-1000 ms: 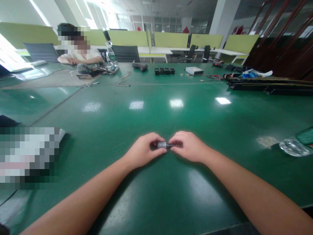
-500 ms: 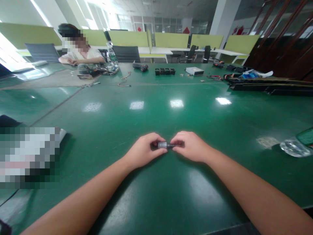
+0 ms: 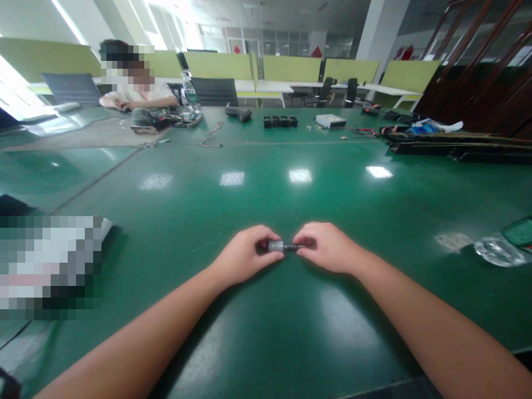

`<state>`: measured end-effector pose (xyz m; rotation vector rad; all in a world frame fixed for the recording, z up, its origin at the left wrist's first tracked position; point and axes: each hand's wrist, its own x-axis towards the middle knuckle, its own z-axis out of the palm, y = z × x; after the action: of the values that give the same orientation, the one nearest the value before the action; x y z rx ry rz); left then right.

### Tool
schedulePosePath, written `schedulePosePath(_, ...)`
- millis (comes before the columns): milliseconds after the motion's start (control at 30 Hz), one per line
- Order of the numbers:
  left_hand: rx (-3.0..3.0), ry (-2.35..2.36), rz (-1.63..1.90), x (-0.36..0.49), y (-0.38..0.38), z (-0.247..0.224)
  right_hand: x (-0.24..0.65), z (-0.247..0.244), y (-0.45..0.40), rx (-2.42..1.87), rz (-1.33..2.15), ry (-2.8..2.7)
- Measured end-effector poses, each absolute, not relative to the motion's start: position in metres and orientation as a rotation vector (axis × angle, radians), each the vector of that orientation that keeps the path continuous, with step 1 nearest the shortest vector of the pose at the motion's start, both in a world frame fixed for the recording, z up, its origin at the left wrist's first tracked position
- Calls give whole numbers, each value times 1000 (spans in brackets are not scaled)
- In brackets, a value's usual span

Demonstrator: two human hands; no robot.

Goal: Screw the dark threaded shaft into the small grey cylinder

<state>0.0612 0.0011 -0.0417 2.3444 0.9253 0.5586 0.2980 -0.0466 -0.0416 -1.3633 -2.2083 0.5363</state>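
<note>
A short grey metal cylinder with a thin dark, ridged shaft (image 3: 276, 246) lies level between my hands, just over the green table (image 3: 266, 205). My left hand (image 3: 246, 254) is closed around its thick grey end, thumb along the near side and fingers on the far side. At the other end, the thumb and fingertips of my right hand (image 3: 326, 247) pinch the thin shaft. My fingers cover both tips of the piece, so its exact kind is unclear.
To the left sits a blurred-out box-like object (image 3: 50, 260) with a cable. A clear glass dish (image 3: 499, 252) stands at the right. Along the far side are a power drill (image 3: 238, 113), black blocks (image 3: 281, 121), a white box (image 3: 330, 121) and a seated person (image 3: 139, 94).
My right hand has shifted slightly to the right along the thin shaft, baring a little more of it. My left hand and the grey cylinder have stayed in place.
</note>
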Motion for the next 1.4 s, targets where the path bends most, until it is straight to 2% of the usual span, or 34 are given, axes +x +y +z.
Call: schedulePosePath(1400, 2332, 913, 556, 61, 1, -40, 312, -29, -52, -1480, 594, -2251)
